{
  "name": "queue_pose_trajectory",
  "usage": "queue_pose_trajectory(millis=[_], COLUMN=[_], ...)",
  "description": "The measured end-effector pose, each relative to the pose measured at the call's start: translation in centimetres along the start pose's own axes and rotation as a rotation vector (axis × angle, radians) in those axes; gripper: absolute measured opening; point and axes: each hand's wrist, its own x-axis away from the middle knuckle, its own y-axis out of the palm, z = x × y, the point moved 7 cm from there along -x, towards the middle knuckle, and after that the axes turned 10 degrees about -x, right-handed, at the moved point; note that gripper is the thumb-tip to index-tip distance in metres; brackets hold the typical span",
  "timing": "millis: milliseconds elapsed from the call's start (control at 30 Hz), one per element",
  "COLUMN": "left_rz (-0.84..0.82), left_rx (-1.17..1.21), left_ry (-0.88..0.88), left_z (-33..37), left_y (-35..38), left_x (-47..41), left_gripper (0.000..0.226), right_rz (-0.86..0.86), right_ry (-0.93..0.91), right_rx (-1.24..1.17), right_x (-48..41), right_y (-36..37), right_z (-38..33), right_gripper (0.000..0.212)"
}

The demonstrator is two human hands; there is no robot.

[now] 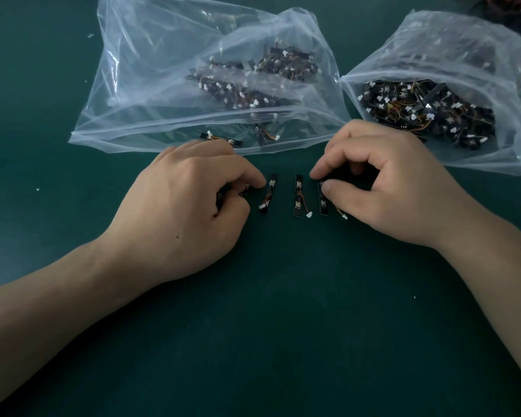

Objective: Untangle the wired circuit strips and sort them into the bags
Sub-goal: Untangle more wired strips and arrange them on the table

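While both bare forearms reach in over the dark green table mat (pixel 253 341), the head view puts the action dead centre. The left hand (pixel 187 206) is down low, its fingers curled round a small black circuit strip (pixel 220 202) that is mostly hidden under the palm, and its index fingertip sits just beside the next strip along. Between the hands lie two loose black strips side by side: the tilted strip (pixel 268 195) and the middle strip (pixel 297 195), each trailing a short wire with a white plug. The right hand (pixel 397 188) pinches the top of a third strip (pixel 324 204) between thumb and forefinger, and that strip lies flat on the mat. Behind the hands, a large clear plastic bag (pixel 139 70) holds scattered strips. To its right is a smaller clear plastic bag (pixel 494 49), packed fuller. A tangle of red wires (pixel 512 4) shows in the far right corner.
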Motion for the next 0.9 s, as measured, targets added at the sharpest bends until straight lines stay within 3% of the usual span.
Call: queue_pose_trajectory(millis=[433,633,900], left_rz=[0.011,-0.004,0.003], left_rx=[0.050,0.043,0.051], left_ry=[-0.009,-0.030,-0.044], left_z=[-0.37,-0.44,-0.53], left_y=[0.27,0.52,0.45], left_x=[0.02,-0.01,-0.11], left_gripper=[0.041,0.031,0.030], right_rz=[-0.025,-0.027,0.055], right_ry=[-0.039,-0.021,-0.025], right_rx=[-0.032,-0.026,-0.007], right_x=[-0.01,0.01,-0.05], right_y=[0.24,0.41,0.07], right_z=[-0.19,-0.10,-0.13], right_gripper=[0.019,0.016,0.016])
